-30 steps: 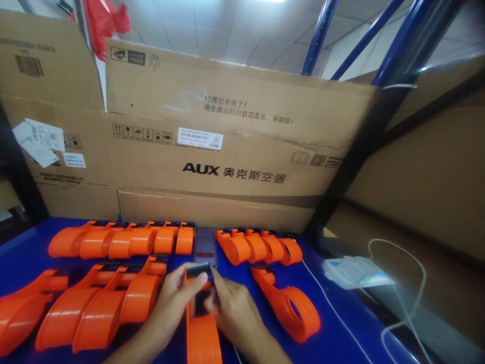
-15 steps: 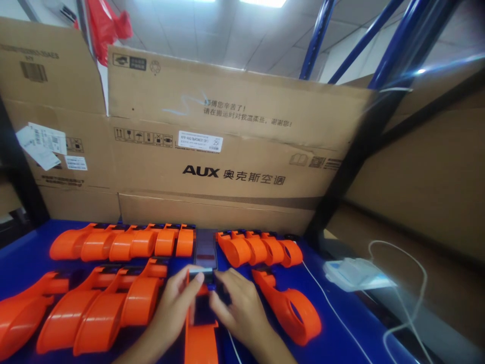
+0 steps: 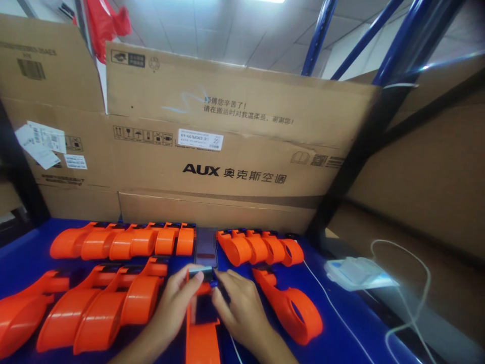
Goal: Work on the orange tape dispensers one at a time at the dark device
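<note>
My left hand [image 3: 182, 292] is closed around the upper end of an orange plastic tape dispenser [image 3: 203, 344], its thumb pressed on a shiny dark strip [image 3: 200, 273] there. At the right side of that same end, my right hand [image 3: 239, 298] pinches a small dark blue part [image 3: 214, 283] between thumb and fingers. The dispenser's round body points down toward me and is cut off by the lower edge of the view. Just beyond my hands lies a dark flat phone-like object [image 3: 206, 245].
Several similar orange dispensers [image 3: 100, 316] line the blue table [image 3: 333, 323] on the left, with more at back right [image 3: 257, 248] and one on the right [image 3: 293, 311]. Behind stands a cardboard sheet [image 3: 151, 167]. A white cable [image 3: 329, 298] and a clear plastic box [image 3: 358, 274] lie right.
My right thumb and fingers have shifted slightly at the dispenser's end, and the dark blue part shows a little more. My left hand keeps its hold.
</note>
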The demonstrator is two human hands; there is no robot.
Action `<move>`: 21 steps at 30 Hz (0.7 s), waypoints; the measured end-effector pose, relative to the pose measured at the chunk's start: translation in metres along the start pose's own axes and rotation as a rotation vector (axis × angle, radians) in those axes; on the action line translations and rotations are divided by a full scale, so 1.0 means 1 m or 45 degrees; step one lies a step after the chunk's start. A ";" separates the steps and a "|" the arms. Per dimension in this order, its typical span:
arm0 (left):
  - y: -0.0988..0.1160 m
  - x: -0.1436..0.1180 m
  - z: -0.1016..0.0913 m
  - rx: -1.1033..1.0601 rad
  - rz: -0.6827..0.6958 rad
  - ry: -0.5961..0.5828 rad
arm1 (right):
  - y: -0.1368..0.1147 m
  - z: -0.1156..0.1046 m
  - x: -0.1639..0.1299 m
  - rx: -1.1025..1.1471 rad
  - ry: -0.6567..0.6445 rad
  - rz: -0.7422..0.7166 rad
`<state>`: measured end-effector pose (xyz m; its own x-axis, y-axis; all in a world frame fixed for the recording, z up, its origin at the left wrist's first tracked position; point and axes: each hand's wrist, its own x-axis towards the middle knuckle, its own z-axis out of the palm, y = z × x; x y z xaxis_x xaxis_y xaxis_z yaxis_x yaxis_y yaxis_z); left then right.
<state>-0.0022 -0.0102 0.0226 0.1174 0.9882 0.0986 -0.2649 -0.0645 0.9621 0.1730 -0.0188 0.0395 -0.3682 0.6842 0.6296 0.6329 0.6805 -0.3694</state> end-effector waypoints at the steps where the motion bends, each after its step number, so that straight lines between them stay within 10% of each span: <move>1: 0.000 0.000 0.000 -0.037 -0.026 0.028 | 0.000 -0.001 0.001 0.062 0.006 0.040; 7: 0.000 0.001 0.002 -0.226 -0.172 0.084 | 0.013 -0.002 0.006 0.171 0.217 0.429; 14: -0.006 0.002 0.001 -0.203 -0.158 0.216 | 0.034 0.007 0.002 0.064 -0.140 0.540; 21: -0.012 0.008 -0.004 -0.122 -0.194 0.141 | 0.034 0.011 -0.004 -0.093 -0.161 0.505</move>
<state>-0.0023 -0.0009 0.0104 0.0589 0.9950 -0.0801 -0.3424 0.0955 0.9347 0.1881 0.0046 0.0171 -0.1642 0.9191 0.3582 0.7871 0.3409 -0.5140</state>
